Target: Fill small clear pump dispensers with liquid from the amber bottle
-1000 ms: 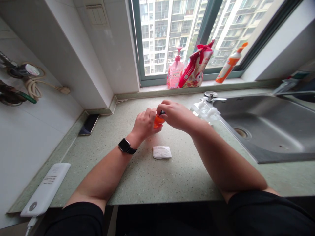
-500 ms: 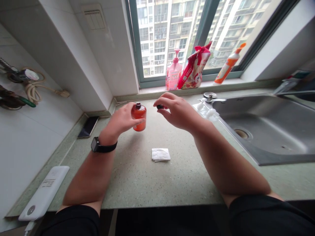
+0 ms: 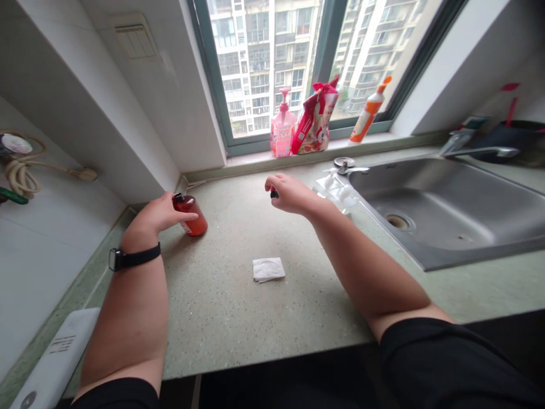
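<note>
Holds a red bottle [image 3: 197, 226] at nine o'clock of the view, low over the speckled tabletop [image 3: 221, 318]; cannot tell whether touching it. Grasps it from the side with the left hand [image 3: 149, 218], thumb laid across the front, spread only as wide as the bottle's body. Pinches a small black cap [image 3: 274, 194] in the right hand [image 3: 292, 194], close to dead centre, with fingers curled nearly closed around it, hiding most of it.

Could spill from the bottle, judging by the dark neck with apparently nothing on it, if tipped further or squeezed too hard. Seems to lean a little already, though perhaps only through lens stretch. Could wet the folded white tissue [image 3: 268, 268] at six o'clock, or with a wider splash the white power bank [image 3: 55, 358] at eight o'clock. Could drop the cap and send it rolling if loosened at the fingertips.

Shows just a sliver of white label on the bottle, mostly covered by the hand. Can make out rows of print on the power bank, fine lines on the pink pump bottle [image 3: 283, 130] at twelve o'clock, pale lettering on the red bag [image 3: 317, 122] at one and a logo patch on the orange-and-white squeeze bottle [image 3: 368, 116] at two. Cannot read any, or name a brand.
</note>
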